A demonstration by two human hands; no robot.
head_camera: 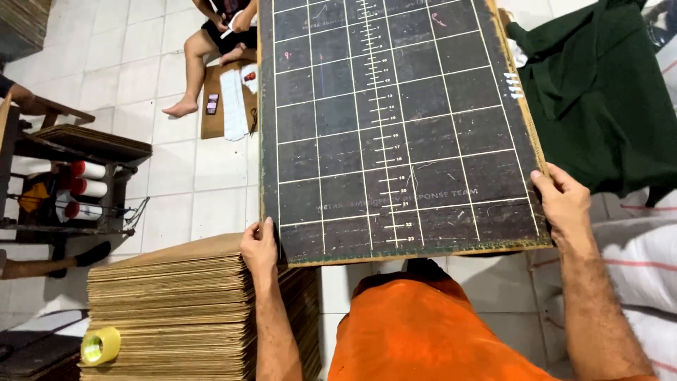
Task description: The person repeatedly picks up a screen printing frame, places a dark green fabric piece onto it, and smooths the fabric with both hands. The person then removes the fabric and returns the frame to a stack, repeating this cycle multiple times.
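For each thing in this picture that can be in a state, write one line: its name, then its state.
Gridded board: lying flat, gripped at both near corners.
Left hand: grasping the board's near left corner.
Right hand: grasping its right edge.
Cardboard sheets: stacked flat.
Tape roll: resting on the stack's corner.
Green cloth: crumpled beside the board.

Your gridded black board [395,127] runs off the top edge. Its near edge hides your lap. The seated person [215,35] is cut off above the waist. The small items on their cardboard sheet [211,106] are too small to identify. The green cloth [599,99] is cropped at the right edge.
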